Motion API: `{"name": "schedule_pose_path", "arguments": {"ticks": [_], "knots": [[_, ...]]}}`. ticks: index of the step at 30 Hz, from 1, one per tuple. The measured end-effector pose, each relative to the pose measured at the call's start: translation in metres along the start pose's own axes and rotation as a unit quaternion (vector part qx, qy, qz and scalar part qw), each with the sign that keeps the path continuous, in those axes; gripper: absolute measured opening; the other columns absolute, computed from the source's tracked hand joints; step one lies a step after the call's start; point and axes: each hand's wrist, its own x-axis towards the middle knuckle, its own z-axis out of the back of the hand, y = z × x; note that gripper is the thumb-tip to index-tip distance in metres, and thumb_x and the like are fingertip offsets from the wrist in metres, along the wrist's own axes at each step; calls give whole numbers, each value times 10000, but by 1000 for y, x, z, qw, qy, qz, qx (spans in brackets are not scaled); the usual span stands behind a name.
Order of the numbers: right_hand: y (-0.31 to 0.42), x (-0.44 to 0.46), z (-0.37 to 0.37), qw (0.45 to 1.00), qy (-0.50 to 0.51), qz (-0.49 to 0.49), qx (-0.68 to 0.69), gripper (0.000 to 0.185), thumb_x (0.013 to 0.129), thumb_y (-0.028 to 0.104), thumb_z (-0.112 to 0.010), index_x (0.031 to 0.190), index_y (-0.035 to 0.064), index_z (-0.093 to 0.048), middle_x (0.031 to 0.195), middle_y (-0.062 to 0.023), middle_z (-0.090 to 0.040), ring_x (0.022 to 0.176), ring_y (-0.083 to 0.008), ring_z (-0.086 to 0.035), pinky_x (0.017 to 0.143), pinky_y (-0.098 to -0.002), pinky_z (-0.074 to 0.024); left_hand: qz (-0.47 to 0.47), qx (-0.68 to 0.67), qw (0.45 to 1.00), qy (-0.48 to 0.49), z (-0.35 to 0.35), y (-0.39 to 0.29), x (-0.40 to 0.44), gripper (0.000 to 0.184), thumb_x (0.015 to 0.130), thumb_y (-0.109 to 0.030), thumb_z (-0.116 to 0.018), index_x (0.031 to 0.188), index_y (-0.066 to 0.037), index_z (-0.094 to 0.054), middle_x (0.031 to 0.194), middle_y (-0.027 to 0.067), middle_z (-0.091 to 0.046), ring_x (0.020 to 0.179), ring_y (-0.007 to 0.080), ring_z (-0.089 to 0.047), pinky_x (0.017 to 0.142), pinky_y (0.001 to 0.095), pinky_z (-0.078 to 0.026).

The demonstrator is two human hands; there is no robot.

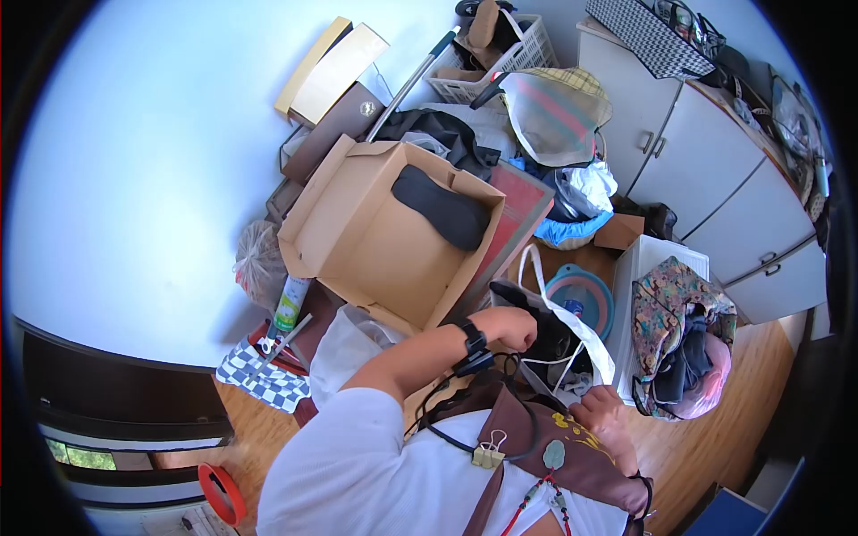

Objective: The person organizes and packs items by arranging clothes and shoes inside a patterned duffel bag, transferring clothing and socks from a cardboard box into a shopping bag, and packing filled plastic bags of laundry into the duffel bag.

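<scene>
An open bag with white handles [572, 323] and dark contents stands in front of my body. My left hand [511, 329], below a black watch, is curled closed over the bag's near left side; what its fingers hold is hidden. At the near right corner of the bag, my right hand [601, 414] is closed on the bag's edge. A black cord with a binder clip [488, 456] hangs at my chest. Beyond my left forearm lies an open cardboard box [357, 228] with a dark insole-shaped piece [440, 205] inside.
Right of the bag are a white bin [666, 255] and a patterned cloth bag [666, 295]. Behind it stand a blue basin [597, 290], a basket [572, 234] and white cabinets [715, 179]. A checkered cloth [259, 375] and red basin [222, 494] are at the left.
</scene>
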Motion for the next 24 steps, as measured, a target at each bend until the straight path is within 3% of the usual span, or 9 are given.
{"name": "schedule_pose_path", "arguments": {"ticks": [2, 4, 7, 8, 10, 11, 14, 20, 24], "knots": [[2, 1, 1, 1000, -3, -5, 3, 110, 608, 142, -657, 659, 84, -578, 623, -30, -481, 701, -206, -525, 663, -332, -431, -44, -7, 999, -19, 26, 1, -19, 174, 729, -182, -613, 840, -68, -682, 767, 129, -653, 739, 283, -626, 669, 394, -473], [2, 3, 4, 1000, -10, -16, 14, 87, 611, 135, -638, 647, 88, -575, 619, -31, -479, 696, -207, -524, 657, -328, -433, -64, -50, 987, -141, 63, 10, -55, 136, 734, -162, -599, 804, -72, -673, 741, 122, -646, 697, 274, -621, 620, 378, -468], [-1, 3, -1, 1000, 4, -9, 10, 53, 614, 123, -609, 633, 96, -568, 616, -29, -480, 686, -205, -527, 640, -328, -434, 52, 16, 928, -369, 110, 57, -88, 89, 696, -83, -621, 783, -79, -639, 782, 108, -643, 736, 311, -610, 635, 394, -476], [-1, 5, -2, 1000, -3, -10, 5, 53, 614, 123, -609, 633, 96, -568, 616, -29, -480, 686, -205, -527, 640, -328, -434, 119, 104, 915, -372, 122, 75, -95, 284, 681, -26, -544, 934, -105, -649, 997, 117, -633, 922, 300, -595, 750, 369, -481], [-1, 7, -1, 1000, 17, -2, 5, 27, 612, 114, -585, 621, 103, -561, 609, -25, -477, 676, -201, -528, 617, -328, -431, 157, 129, 913, -353, 123, 132, -87, 512, 671, -51, -600, 1177, -97, -536, 1234, 125, -523, 1137, 291, -492, 903, 360, -434], [0, 8, -1, 1000, 22, -4, -1, 27, 608, 116, -584, 609, 112, -557, 602, -19, -475, 665, -199, -530, 602, -325, -429, 151, 135, 911, -359, 126, 140, -83, 512, 671, -51, -600, 1177, -97, -536, 1234, 125, -523, 1137, 291, -492, 903, 360, -434], [0, 2, -4, 1000, 6, -14, -14, 32, 605, 116, -588, 599, 118, -557, 592, -16, -469, 660, -198, -528, 599, -322, -428, 218, 252, 912, -238, 123, 155, -68, 1021, 507, -166, -811, 1382, -79, -294, 1378, 125, -382, 1310, 285, -314, 1041, 462, -296], [5, 1, -4, 998, 1, -64, 8, 36, 581, 101, -609, 597, 117, -581, 588, -15, -481, 645, -185, -527, 604, -319, -434, 247, 245, 920, -182, 123, 147, -74, 1022, 501, -176, -818, 1387, -134, -311, 1323, 127, -421, 1282, 273, -347, 1063, 431, -249], [-1, 4, -6, 999, 10, -50, -5, 47, 583, 90, -603, 583, 115, -563, 575, -20, -461, 636, -196, -522, 591, -326, -423, 230, 280, 912, -194, 113, 153, -76, 648, 497, -169, -803, 1103, -139, -578, 1060, 96, -564, 1090, 273, -508, 932, 421, -383]]}}
